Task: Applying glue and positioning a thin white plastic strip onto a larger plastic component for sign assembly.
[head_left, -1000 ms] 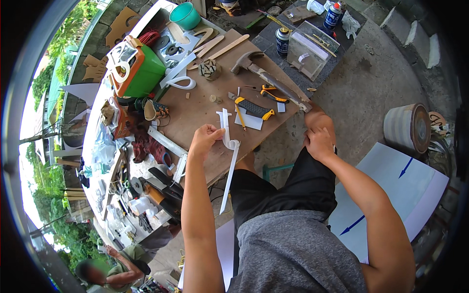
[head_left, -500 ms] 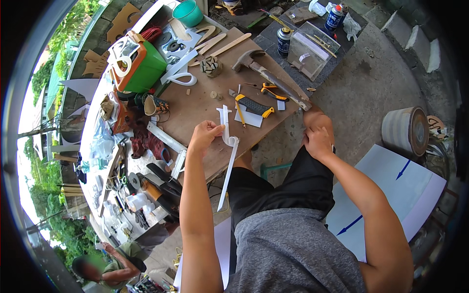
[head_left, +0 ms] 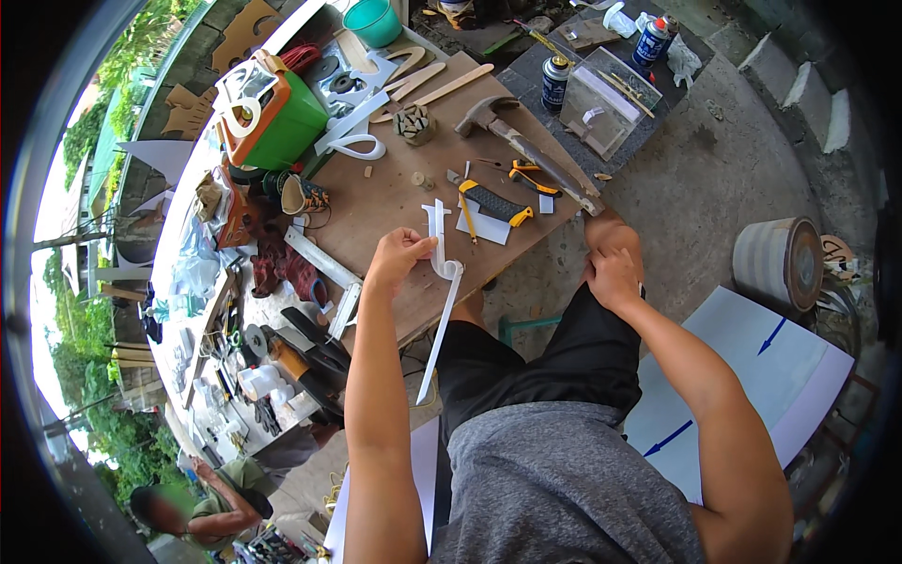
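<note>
Between the thumb and fingers of my left hand is a white strip piece, bent into a hook at its middle. Its upper end has a small crosspiece, and its long narrow tail hangs past the table's near edge. My right hand rests on my bent right knee, fingers lying loosely on the skin and nothing visible in them. Just beyond the strip are a pencil, a white paper piece, a yellow-and-black utility knife and yellow-handled pliers.
A hammer lies along the brown tabletop's right side. Farther left stand a green-and-orange bin and a teal bowl. Spray cans stand on a dark side table. Another person is at lower left.
The view has shifted slightly, so the table and its tools sit a little lower and to the right. Both hands keep their places, and the left still holds the white strip.
</note>
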A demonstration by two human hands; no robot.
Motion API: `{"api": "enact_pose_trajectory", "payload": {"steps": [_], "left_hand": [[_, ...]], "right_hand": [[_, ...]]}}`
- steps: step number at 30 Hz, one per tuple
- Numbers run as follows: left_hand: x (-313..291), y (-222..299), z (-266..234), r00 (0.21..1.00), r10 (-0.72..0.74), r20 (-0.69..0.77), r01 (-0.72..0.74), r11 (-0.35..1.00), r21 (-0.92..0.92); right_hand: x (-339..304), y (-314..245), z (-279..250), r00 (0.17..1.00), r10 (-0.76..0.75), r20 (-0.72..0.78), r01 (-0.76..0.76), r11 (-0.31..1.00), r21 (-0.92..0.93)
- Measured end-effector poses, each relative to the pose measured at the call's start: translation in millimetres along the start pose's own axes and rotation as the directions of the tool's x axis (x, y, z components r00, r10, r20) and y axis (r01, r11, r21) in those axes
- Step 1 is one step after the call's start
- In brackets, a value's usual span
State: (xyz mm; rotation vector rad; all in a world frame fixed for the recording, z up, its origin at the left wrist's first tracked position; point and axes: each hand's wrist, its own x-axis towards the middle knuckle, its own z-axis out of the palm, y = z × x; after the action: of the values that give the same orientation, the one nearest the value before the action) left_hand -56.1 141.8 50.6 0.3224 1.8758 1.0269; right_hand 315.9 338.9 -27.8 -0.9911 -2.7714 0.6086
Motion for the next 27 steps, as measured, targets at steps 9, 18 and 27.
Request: {"api": "enact_pose_trajectory", "payload": {"steps": [9, 18, 27], "left_hand": [[-1.2, 1.7, 1.0, 1.000, 0.003, -0.004, -0.003, 1.000, -0.001], [-0.5, 2.1, 1.2, 1.000, -0.013, -0.002, 0.013, 1.000, -0.001], [-4.1, 6.0, 2.7, 1.000, -0.008, -0.002, 0.008, 1.000, 0.003]], "right_hand": [[0.8, 1.5, 1.1, 1.000, -0.017, 0.003, 0.017, 1.000, -0.009], [1.5, -1.2, -2.3, 0.999, -0.038, -0.027, 0.038, 0.999, -0.004], [1.0, 0.0, 0.5, 1.000, -0.020, 0.003, 0.020, 1.000, -0.006]]}}
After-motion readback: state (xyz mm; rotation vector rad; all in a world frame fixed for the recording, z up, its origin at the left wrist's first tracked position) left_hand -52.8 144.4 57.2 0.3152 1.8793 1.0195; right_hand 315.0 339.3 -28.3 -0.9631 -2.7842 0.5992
